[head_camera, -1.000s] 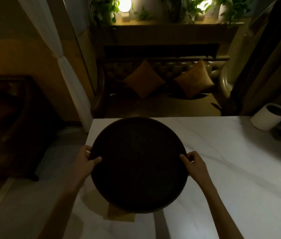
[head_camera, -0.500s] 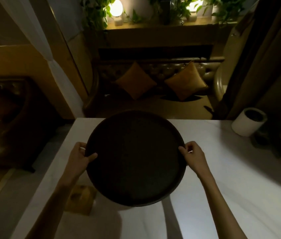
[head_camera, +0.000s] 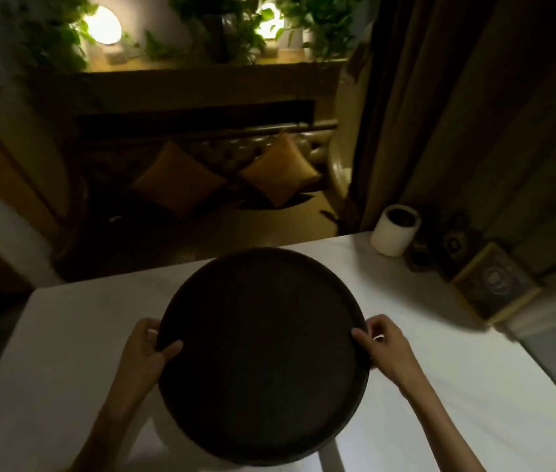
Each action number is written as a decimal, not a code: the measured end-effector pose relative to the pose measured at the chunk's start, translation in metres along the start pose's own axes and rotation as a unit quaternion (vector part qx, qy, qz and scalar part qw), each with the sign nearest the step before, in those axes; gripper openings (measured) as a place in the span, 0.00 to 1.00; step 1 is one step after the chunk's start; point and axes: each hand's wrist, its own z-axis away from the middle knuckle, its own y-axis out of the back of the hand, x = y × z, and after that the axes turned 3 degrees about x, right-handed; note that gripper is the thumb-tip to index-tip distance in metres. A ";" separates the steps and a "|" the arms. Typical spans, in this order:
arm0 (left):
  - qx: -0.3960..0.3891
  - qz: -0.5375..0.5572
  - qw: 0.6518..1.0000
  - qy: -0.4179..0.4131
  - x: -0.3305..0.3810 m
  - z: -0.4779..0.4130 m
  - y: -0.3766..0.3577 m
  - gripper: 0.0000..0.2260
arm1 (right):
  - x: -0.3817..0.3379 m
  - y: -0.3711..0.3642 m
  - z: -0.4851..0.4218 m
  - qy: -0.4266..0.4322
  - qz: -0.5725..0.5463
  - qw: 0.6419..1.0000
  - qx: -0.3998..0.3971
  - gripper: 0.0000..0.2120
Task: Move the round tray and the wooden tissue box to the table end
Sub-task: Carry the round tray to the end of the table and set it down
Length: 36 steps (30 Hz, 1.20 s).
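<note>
The round tray (head_camera: 263, 356) is dark, flat and empty, and hangs above the white marble table (head_camera: 75, 321) with its shadow below. My left hand (head_camera: 145, 349) grips its left rim, thumb on top. On the opposite rim my right hand (head_camera: 384, 345) holds it the same way. The tray's far edge reaches close to the table's far end. The wooden tissue box is hidden from sight now; it was under the tray's near-left side a moment ago.
A white toilet-paper roll (head_camera: 395, 229) stands at the far right corner of the table. Beside it lie dark small objects (head_camera: 440, 247) and a framed picture (head_camera: 494, 284). Past the table end are a sofa with two cushions (head_camera: 280, 172), curtains and lit plants.
The view has swung right and forward. Both hands have carried the tray toward the far end of the table. The wooden box seen near the left arm is no longer visible.
</note>
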 end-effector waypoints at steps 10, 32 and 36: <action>-0.130 -0.059 0.990 -0.018 0.025 0.003 -0.085 0.13 | 0.077 0.072 0.043 -0.093 -0.055 0.991 0.077 0.12; -0.221 -0.146 0.964 0.001 0.030 0.050 -0.376 0.23 | 0.275 0.209 -0.007 -0.263 -0.044 0.950 0.165 0.18; -0.214 -0.163 0.962 -0.045 -0.005 0.008 -0.420 0.21 | 0.309 0.170 -0.043 -0.262 -0.025 0.942 0.210 0.19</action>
